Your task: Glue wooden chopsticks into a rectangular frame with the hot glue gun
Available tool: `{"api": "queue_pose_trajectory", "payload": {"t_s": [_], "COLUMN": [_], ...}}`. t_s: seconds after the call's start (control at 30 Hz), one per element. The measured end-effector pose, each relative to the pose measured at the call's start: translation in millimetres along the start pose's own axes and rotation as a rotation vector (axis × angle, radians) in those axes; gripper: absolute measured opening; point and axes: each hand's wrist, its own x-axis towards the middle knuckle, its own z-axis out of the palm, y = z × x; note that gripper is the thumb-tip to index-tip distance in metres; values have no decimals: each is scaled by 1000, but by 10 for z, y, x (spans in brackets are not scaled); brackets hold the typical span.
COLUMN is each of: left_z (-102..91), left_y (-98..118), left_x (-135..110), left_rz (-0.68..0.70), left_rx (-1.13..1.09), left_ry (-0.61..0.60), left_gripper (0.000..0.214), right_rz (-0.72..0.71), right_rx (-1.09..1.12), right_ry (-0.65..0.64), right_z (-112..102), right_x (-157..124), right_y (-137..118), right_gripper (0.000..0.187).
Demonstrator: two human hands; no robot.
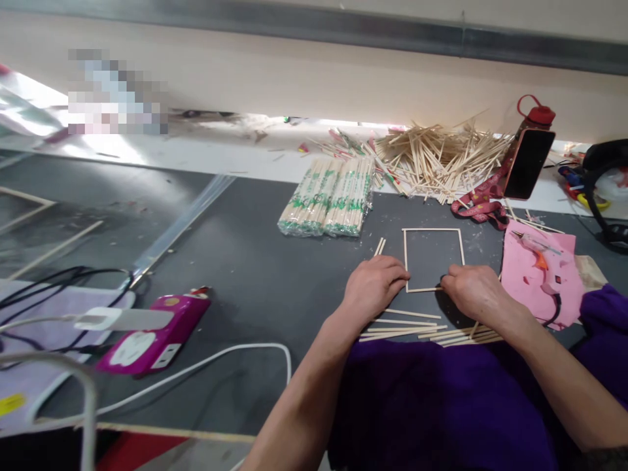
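Note:
A square frame made of chopsticks (434, 229) lies flat on the grey tabletop. My left hand (375, 284) is closed on its near left corner, fingertips pressed together on the stick. At the near right corner my right hand (473, 288) is closed too, covering that joint and the end of the right side. Loose chopsticks (402, 330) lie between my forearms, close to my body. Two more stick ends (380, 246) show just beyond my left hand. A glue gun (544, 258) with an orange trigger rests on a pink cloth (520, 281) right of my right hand.
Wrapped chopstick packs (326, 199) lie ahead, beside a heaped pile of loose chopsticks (441, 157). A phone (530, 163) leans on a red-capped bottle (541, 114). Leftward are a magenta power strip (157, 333), a white cable (220, 356) and other wooden sticks (53, 248).

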Motion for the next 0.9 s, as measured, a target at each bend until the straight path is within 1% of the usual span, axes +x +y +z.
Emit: {"api": "queue_pose_trajectory", "payload": {"t_s": [0.1, 0.17, 0.23, 0.3, 0.37, 0.43, 0.5, 0.53, 0.6, 0.67, 0.73, 0.8, 0.9], "left_z": [6, 9, 11, 7, -13, -51, -97, -116, -132, -110, -59, 3, 69], "left_y": [-9, -22, -42, -60, -55, -4, 109, 187, 367, 540, 667, 731, 734], "left_x": [-7, -8, -11, -18, -29, -33, -16, 4, 69, 155, 240, 299, 329], "left_rz": [-2, -3, -13, -20, -20, -22, -24, -14, 13, 42, 44, 33, 8], "left_rx": [-7, -17, -30, -41, -41, -19, 24, 43, 70, 98, 140, 169, 197], "left_ry": [3, 1, 3, 8, 29, 84, 135, 132, 68, -59, -178, -257, -315], "left_gripper": [17, 19, 21, 23, 25, 25, 24, 24, 23, 23, 21, 21, 27], "right_rz": [1, 15, 72, 183, 314, 417, 474, 490, 511, 520, 527, 530, 522], "right_rx": [74, 192, 329, 402, 390, 351, 335, 334, 332, 326, 325, 330, 336], "right_ry": [31, 86, 176, 228, 184, 99, 31, 5, -42, -73, -90, -96, -86], "right_z": [3, 3, -1, -11, -21, -26, -21, -15, 0, 18, 35, 50, 68], "right_x": [-12, -23, -34, -33, -10, 36, 97, 130, 192, 240, 272, 290, 301], "right_y": [40, 130, 266, 410, 518, 567, 565, 552, 524, 503, 495, 493, 493], "right_gripper": [29, 29, 26, 24, 23, 25, 28, 31, 35, 36, 36, 34, 32]}}
